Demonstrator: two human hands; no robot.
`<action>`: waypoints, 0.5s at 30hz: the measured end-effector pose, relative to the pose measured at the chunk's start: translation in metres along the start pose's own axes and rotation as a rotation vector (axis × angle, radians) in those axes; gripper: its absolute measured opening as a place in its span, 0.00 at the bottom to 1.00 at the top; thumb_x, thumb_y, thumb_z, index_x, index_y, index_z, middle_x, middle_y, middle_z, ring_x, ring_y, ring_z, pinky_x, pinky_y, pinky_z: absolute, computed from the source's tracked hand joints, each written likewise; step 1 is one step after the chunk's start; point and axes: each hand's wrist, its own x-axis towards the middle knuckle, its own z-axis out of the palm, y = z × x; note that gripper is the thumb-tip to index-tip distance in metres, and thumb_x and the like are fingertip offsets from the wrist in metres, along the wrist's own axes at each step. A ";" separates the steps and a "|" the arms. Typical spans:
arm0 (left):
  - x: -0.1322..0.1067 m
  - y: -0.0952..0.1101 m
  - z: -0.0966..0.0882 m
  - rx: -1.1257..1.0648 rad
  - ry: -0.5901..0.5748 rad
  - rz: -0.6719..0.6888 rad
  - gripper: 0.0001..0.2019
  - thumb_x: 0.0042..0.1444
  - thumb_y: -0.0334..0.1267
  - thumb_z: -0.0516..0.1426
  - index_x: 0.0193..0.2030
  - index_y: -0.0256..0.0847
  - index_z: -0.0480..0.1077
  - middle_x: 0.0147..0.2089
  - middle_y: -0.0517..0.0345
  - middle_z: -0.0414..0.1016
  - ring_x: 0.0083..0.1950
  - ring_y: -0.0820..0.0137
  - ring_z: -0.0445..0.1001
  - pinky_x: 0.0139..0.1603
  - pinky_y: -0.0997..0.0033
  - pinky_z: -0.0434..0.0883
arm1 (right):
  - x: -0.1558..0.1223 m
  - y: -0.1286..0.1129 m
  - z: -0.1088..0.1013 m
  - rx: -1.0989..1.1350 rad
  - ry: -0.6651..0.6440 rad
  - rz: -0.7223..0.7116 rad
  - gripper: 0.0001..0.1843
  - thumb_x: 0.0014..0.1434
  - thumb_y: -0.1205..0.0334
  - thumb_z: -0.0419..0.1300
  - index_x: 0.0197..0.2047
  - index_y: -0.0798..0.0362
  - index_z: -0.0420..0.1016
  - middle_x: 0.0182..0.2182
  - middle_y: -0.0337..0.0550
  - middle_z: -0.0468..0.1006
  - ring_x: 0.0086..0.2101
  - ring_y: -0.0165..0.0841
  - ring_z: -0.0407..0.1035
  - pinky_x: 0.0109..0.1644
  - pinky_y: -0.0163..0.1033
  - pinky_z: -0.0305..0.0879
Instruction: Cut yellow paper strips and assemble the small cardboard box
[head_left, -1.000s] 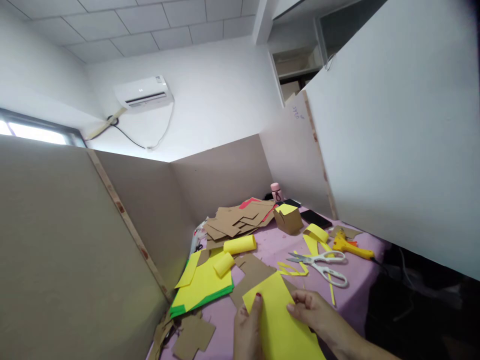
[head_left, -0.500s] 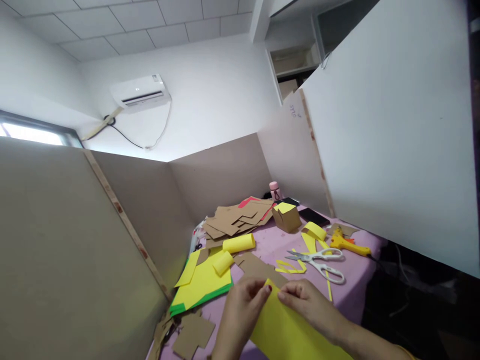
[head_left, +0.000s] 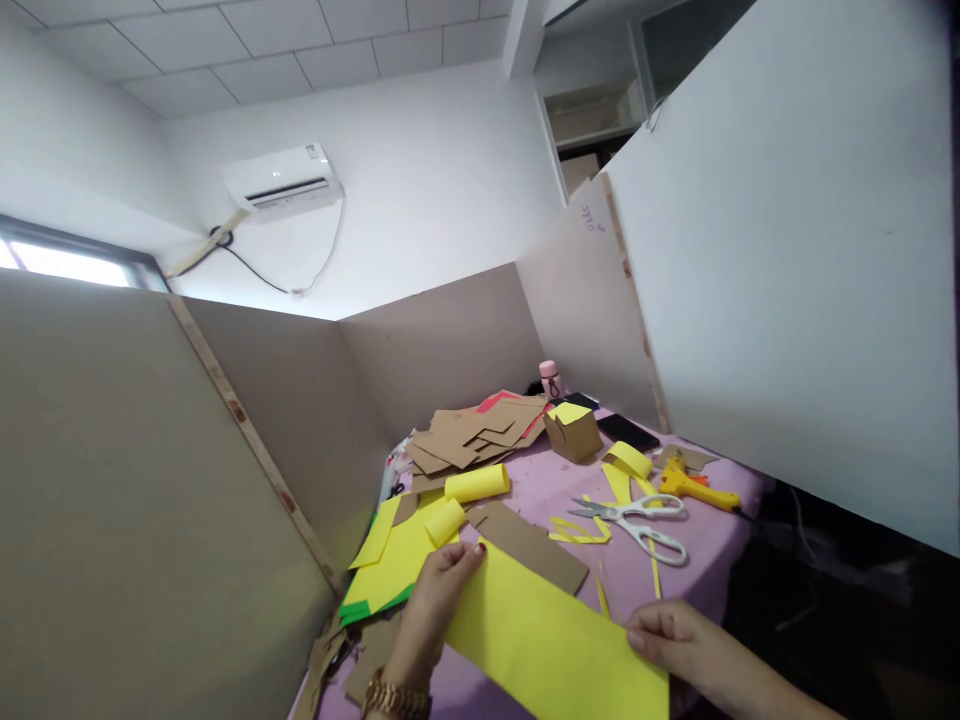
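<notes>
I hold a long yellow paper sheet [head_left: 551, 640] above the near edge of the pink table [head_left: 547, 490]. My left hand [head_left: 435, 595] pinches its far left corner, with a gold watch on that wrist. My right hand [head_left: 675, 635] grips the sheet's right edge with curled fingers. Under the sheet's far edge lies a brown cardboard piece [head_left: 536, 545]. Two yellow paper rolls [head_left: 476, 484] and a stack of yellow and green sheets [head_left: 390, 570] lie just beyond my left hand.
White-handled scissors [head_left: 637, 520] lie among yellow paper strips [head_left: 574, 530]. A yellow glue gun [head_left: 694, 485], a small cardboard box [head_left: 574, 432], a pile of cardboard cut-outs [head_left: 472, 430], a dark phone [head_left: 628, 432] and a pink bottle [head_left: 550, 379] sit further back. Partition boards [head_left: 150, 480] wall the desk.
The hands were close together at the sheet's top corner; they have spread apart, left hand to the left corner, right hand to the right edge. The sheet is now turned wide across.
</notes>
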 end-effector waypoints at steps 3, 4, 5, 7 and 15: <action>0.004 -0.005 -0.005 -0.045 0.009 -0.024 0.20 0.43 0.55 0.62 0.24 0.38 0.67 0.21 0.60 0.73 0.21 0.73 0.68 0.25 0.75 0.61 | 0.001 0.004 -0.003 0.006 0.049 0.009 0.26 0.40 0.36 0.66 0.20 0.53 0.70 0.13 0.31 0.66 0.14 0.25 0.57 0.20 0.32 0.52; 0.005 -0.006 -0.006 -0.057 0.012 -0.029 0.20 0.43 0.55 0.63 0.24 0.38 0.67 0.21 0.60 0.73 0.21 0.73 0.68 0.25 0.75 0.61 | 0.002 0.004 -0.004 0.011 0.071 0.003 0.26 0.39 0.35 0.66 0.21 0.52 0.70 0.14 0.32 0.67 0.14 0.26 0.58 0.20 0.32 0.52; 0.005 -0.007 -0.007 -0.070 0.016 -0.030 0.20 0.42 0.55 0.63 0.24 0.38 0.68 0.21 0.60 0.73 0.21 0.73 0.69 0.25 0.75 0.62 | 0.003 0.005 -0.005 0.016 0.094 -0.005 0.27 0.38 0.35 0.66 0.21 0.52 0.70 0.14 0.32 0.68 0.15 0.26 0.59 0.21 0.32 0.53; 0.006 -0.010 -0.008 -0.098 0.016 -0.027 0.20 0.42 0.55 0.63 0.25 0.38 0.68 0.21 0.59 0.74 0.23 0.73 0.70 0.27 0.75 0.63 | 0.005 0.005 -0.006 0.026 0.140 -0.026 0.27 0.39 0.34 0.65 0.21 0.52 0.69 0.14 0.32 0.69 0.15 0.27 0.61 0.21 0.32 0.54; 0.005 -0.028 -0.003 -0.110 0.008 -0.040 0.23 0.40 0.58 0.62 0.26 0.38 0.68 0.21 0.60 0.72 0.24 0.70 0.71 0.31 0.71 0.67 | 0.005 0.015 0.000 -0.009 0.266 -0.088 0.29 0.49 0.31 0.56 0.21 0.51 0.65 0.14 0.31 0.65 0.17 0.27 0.61 0.22 0.33 0.54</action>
